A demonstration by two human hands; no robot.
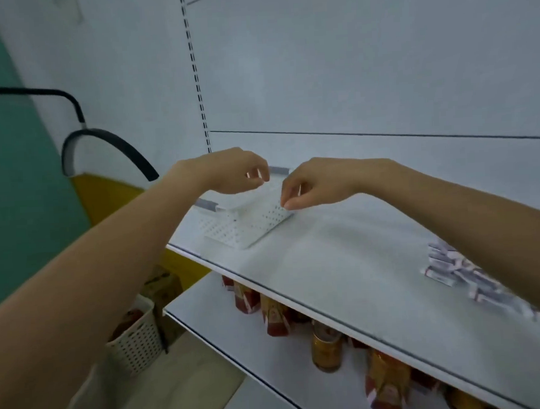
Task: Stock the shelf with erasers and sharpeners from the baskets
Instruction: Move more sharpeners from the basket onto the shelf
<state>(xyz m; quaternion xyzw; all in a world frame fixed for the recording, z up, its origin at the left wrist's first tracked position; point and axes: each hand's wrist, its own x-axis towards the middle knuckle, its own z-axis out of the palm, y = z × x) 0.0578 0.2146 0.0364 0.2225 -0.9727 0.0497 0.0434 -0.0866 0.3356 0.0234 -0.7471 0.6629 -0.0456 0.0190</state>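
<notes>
Two grips: left hand (235,171) above white basket (248,225), right hand (313,183) at rim.

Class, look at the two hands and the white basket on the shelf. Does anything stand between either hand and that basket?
Nothing visible does. The left hand hovers over the basket and the right hand has its fingertips at its right rim. The stack of packets lies off to the right, beneath the right forearm.

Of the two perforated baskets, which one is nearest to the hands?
The white basket on the shelf, directly below the left hand and the right hand. The other basket stands lower, on the floor at the left.
</notes>
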